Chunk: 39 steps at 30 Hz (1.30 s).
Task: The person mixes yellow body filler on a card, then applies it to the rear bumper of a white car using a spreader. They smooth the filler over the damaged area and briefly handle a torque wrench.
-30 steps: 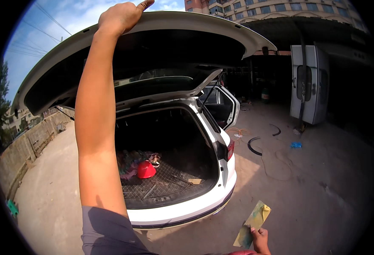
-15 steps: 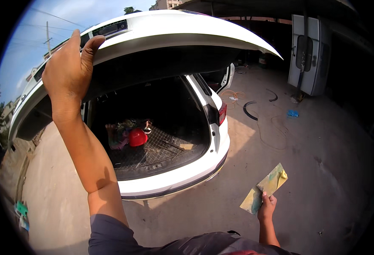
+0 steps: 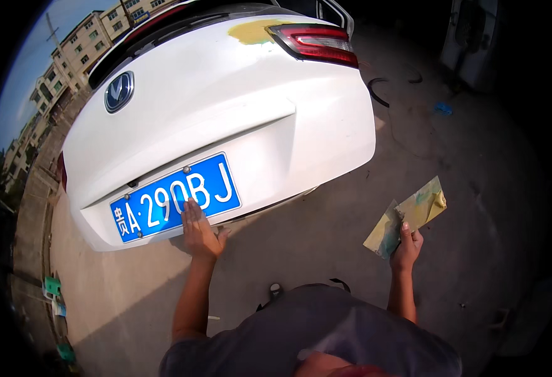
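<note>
My left hand (image 3: pixel 202 234) lies with its fingers stretched flat against the lower edge of the blue licence plate (image 3: pixel 124 217) on a white car's tailgate (image 3: pixel 219 94). The tailgate is swung down in front of me; whether it is latched I cannot tell. Off to the right, my right hand (image 3: pixel 405 249) grips two flat putty spreaders (image 3: pixel 423 204), crossed over each other and smeared yellow and green. A lump of yellow putty (image 3: pixel 439 200) sits at the far end of one. Beside the red tail light (image 3: pixel 317 44), a yellow putty patch (image 3: pixel 251 31) covers the car's upper right corner.
Black curved strips (image 3: pixel 378 93) and a blue item (image 3: pixel 443 109) lie on the concrete at the right. A pale door panel (image 3: pixel 470 38) stands in the shade beyond. Green objects (image 3: pixel 52 286) sit along the kerb at the left, with buildings (image 3: pixel 94 38) behind.
The raised tailgate has come down, hiding the cargo space. My left hand has moved from its upper edge down to the licence plate. My right hand still holds the spreaders, slightly higher in view.
</note>
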### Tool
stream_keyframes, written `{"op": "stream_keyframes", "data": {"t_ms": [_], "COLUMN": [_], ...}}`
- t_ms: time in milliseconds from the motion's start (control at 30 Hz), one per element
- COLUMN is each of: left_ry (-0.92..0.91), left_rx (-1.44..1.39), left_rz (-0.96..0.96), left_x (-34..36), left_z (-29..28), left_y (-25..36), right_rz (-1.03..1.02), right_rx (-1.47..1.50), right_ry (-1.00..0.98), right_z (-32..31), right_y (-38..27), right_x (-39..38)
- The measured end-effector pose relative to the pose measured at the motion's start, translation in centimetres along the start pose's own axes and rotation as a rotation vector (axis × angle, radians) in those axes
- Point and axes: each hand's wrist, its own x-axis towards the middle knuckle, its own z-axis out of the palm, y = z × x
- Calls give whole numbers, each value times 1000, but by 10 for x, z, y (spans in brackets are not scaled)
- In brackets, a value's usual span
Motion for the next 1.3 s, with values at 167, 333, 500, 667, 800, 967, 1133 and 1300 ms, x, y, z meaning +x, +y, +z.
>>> {"op": "stream_keyframes", "data": {"t_ms": [167, 333, 500, 667, 800, 967, 1133, 1300], "left_ry": [-195, -22, -141, -142, -118, -155, -1114, -1077], "left_rx": [-12, -196, -417, -495, -665, -995, -1660, -2340], "left_rz": [173, 799, 980, 1010, 1000, 885, -179, -695], "left_x": [-12, 92, 119, 133, 142, 151, 121, 127], "left_z": [16, -9, -2, -2, -4, 1, 14, 2], "left_y": [-8, 26, 42, 76, 87, 78, 72, 67], "right_rz": [85, 112, 29, 112, 243, 294, 268, 272], "right_rx": [-52, -43, -164, -296, -478, -554, -568, -533], "right_ry": [-142, -233, -166, -278, -340, -346, -326, -247], "right_z": [-1, 11, 34, 55, 88, 157, 193, 198], "right_y": [-7, -45, -71, -115, -169, -208, -218, -223], "right_x": [4, 3, 1, 7, 6, 10, 3, -5]}}
